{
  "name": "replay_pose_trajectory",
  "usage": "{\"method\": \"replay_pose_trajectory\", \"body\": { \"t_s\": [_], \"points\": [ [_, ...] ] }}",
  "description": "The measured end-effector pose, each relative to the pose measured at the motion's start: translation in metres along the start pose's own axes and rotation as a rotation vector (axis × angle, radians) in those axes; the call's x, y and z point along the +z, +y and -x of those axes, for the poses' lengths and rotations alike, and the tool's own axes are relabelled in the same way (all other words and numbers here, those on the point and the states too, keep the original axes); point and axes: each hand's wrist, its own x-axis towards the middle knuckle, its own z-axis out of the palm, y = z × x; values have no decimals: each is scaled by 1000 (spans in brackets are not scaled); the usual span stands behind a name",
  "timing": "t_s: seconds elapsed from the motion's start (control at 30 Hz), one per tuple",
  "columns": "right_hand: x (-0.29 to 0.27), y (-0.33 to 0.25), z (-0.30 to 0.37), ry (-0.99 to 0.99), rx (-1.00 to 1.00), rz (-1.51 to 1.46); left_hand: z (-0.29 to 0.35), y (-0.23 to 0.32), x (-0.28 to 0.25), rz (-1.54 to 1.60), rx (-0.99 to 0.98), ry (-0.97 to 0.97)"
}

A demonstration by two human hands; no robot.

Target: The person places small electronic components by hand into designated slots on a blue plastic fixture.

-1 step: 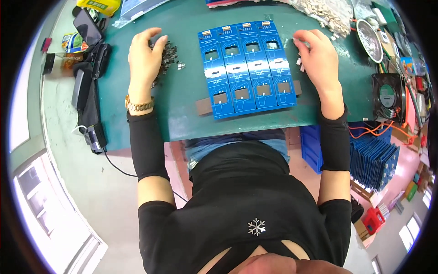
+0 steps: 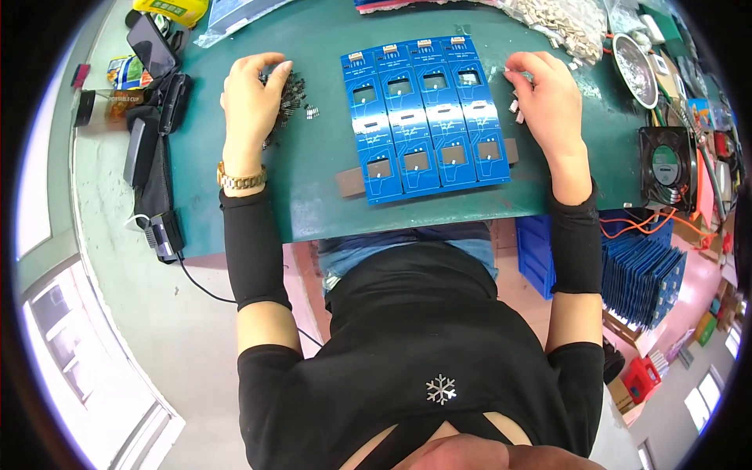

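Observation:
A panel of joined blue circuit boards (image 2: 427,129) lies in the middle of the green table, with small white connectors along its far edge. My left hand (image 2: 254,98) is over a pile of small dark pin parts (image 2: 291,98), fingers curled and thumb standing a little apart from them. No held part shows in it. To the panel's right, my right hand (image 2: 552,102) has thumb and forefinger brought together at the tips. A tiny whitish spot shows between them, too small to name. Loose white connectors (image 2: 518,110) lie beside and partly under this hand.
A brown strip (image 2: 352,182) sticks out from under the panel. A bag of white connectors (image 2: 560,27) is at the far right, near a metal bowl (image 2: 634,70). A black fan (image 2: 667,168) stands on the right. A phone (image 2: 153,47) and black devices are at left.
My left fingertips have moved slightly right and down, nearer the thumb tip. My right hand and the panel look almost unmoved.

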Motion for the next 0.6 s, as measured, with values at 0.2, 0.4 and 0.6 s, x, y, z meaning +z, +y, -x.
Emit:
{"method": "replay_pose_trajectory", "body": {
  "t_s": [0.2, 0.4, 0.6],
  "points": [
    [-6, 1, -2, -35, 5, -341, 4, 27, 3, -276, -76, 3],
    [-7, 5, -2, -2, -49, -475, 12, 30, 6, -434, -58, 63],
    [-10, 13, 0, -39, -84, -500, 16, 60, -4, 228, 6, 110]
  ]
}}
